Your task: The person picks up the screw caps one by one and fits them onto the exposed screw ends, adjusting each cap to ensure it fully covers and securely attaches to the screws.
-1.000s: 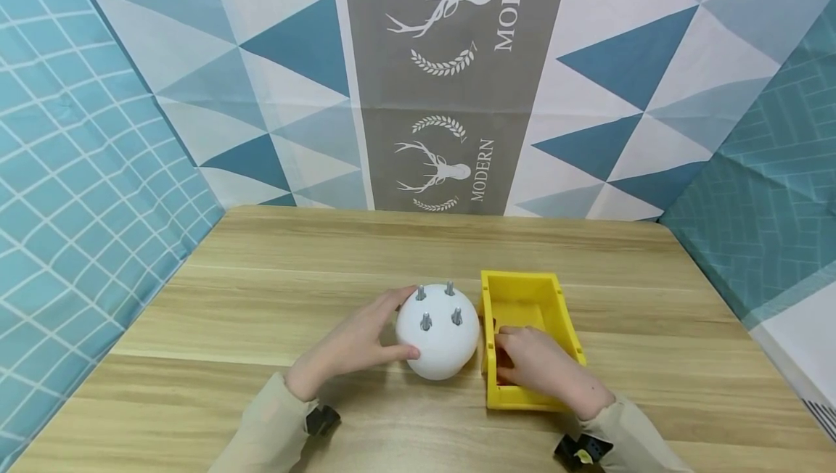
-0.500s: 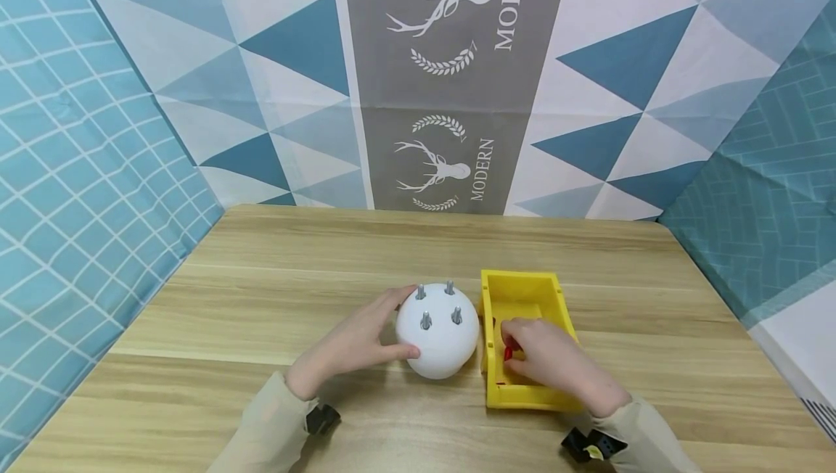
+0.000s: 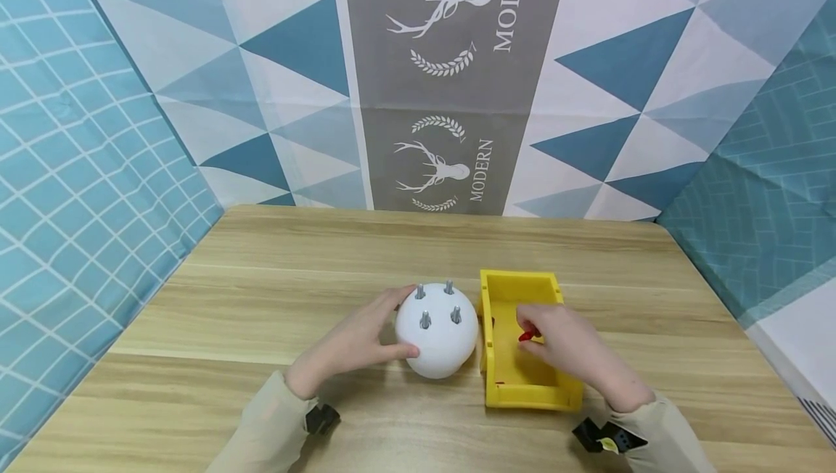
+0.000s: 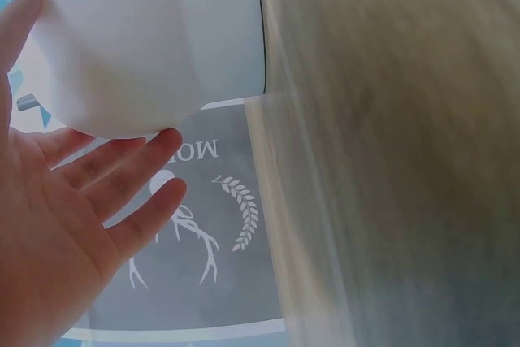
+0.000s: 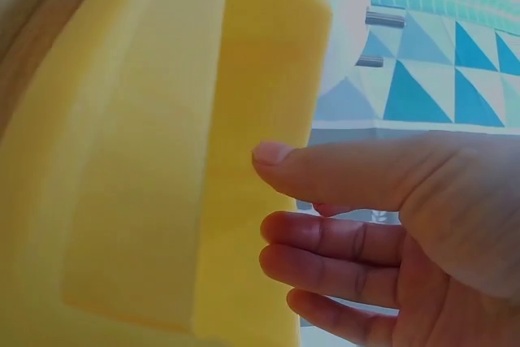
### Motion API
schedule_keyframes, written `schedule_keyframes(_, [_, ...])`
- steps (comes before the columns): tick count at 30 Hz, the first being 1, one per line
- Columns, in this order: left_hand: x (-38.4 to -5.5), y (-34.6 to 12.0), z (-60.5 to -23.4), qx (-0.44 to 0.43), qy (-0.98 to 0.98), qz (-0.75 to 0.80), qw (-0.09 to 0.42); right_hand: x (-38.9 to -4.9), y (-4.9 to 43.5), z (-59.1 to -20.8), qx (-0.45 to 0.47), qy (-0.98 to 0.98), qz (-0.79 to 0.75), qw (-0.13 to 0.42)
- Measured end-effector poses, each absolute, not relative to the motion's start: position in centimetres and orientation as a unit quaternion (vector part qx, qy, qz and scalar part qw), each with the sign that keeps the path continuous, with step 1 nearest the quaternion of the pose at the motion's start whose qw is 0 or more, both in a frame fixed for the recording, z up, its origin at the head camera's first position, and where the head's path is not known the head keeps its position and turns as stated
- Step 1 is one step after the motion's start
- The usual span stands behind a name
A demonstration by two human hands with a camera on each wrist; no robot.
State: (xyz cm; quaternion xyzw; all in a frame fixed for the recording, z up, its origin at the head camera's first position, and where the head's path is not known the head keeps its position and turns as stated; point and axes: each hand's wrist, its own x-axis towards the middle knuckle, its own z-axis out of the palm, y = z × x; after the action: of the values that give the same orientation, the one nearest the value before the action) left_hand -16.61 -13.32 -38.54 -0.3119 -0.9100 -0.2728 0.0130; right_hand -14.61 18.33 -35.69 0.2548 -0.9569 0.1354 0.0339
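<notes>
A white round body (image 3: 434, 346) stands on the table, with several short metal posts (image 3: 425, 320) sticking up from its top. My left hand (image 3: 355, 346) holds it from the left, thumb on the near side and fingers at the far side. In the left wrist view the fingertips (image 4: 166, 140) touch its white surface. Over the yellow box (image 3: 532, 397), my right hand (image 3: 562, 339) pinches a small red piece (image 3: 527, 336). The fingers hide most of that piece, so its kind is unclear. In the right wrist view the thumb (image 5: 325, 172) covers it almost wholly.
The yellow box stands close to the right of the white body. Small red bits (image 3: 499, 384) show along the box's left inner side. The wooden table (image 3: 294, 277) stretches to a patterned backdrop (image 3: 451, 96) behind.
My right hand has risen from the box's left inner side and moved right and slightly away, with the red piece now showing between its fingers. My left hand and the white body stay put.
</notes>
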Motion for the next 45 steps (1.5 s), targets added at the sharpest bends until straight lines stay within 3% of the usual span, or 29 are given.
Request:
schedule_keyframes(25, [-16.5,-13.4,-38.8,-0.305,-0.911,-0.278,0.000,-14.5,17.8,-35.5,0.277,-0.945,0.166,0.045])
schedule_keyframes(34, [-16.7,-13.4,-38.7,-0.304,-0.912,-0.277,0.001,-14.8,16.8,-34.7,0.293,-0.934,0.177,0.105])
schedule_keyframes(45, [-16.9,-13.5,-38.7,-0.307,-0.910,-0.280,-0.004,-14.9,15.4,-33.3,0.289,-0.937,0.153,0.119])
